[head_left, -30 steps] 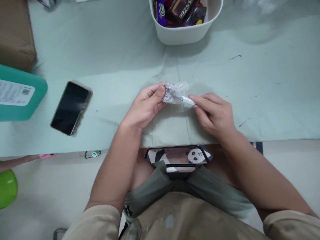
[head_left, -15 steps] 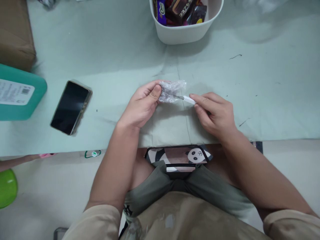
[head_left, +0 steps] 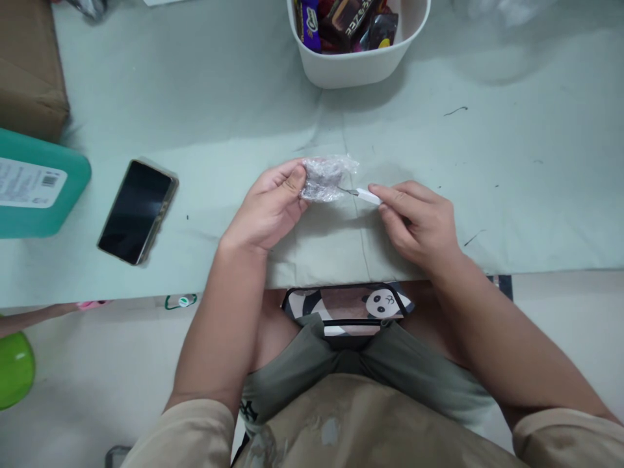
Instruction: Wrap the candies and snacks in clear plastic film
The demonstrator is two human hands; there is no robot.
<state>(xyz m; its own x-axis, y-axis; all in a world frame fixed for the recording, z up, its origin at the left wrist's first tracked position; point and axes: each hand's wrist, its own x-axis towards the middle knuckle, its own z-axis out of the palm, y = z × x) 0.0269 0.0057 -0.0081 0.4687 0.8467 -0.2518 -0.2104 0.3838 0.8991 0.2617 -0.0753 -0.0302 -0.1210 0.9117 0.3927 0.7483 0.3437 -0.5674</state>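
Observation:
My left hand [head_left: 275,201] pinches the left end of a small packet in crinkled clear plastic wrap [head_left: 324,179], thumb on top. What lies inside the wrap looks greyish and I cannot make it out. Between the thumb and fingers of my right hand [head_left: 419,218] is a slim white craft knife [head_left: 369,195], its thin dark blade pointing left. The blade's tip meets the lower right part of the wrap. Both hands are above the pale green tablecloth [head_left: 234,110], close to its front edge.
A white bin [head_left: 358,68] of packaged snacks stands at the back. To the left are a phone [head_left: 138,211], a teal container [head_left: 43,182] and a cardboard box [head_left: 32,71]. Below the table edge, a panda-print pouch [head_left: 346,304] rests on my lap; another person's arm [head_left: 43,317] shows at left.
My left hand has shifted slightly left with the wrapped packet, and more of the knife's blade shows. My right hand has hardly moved.

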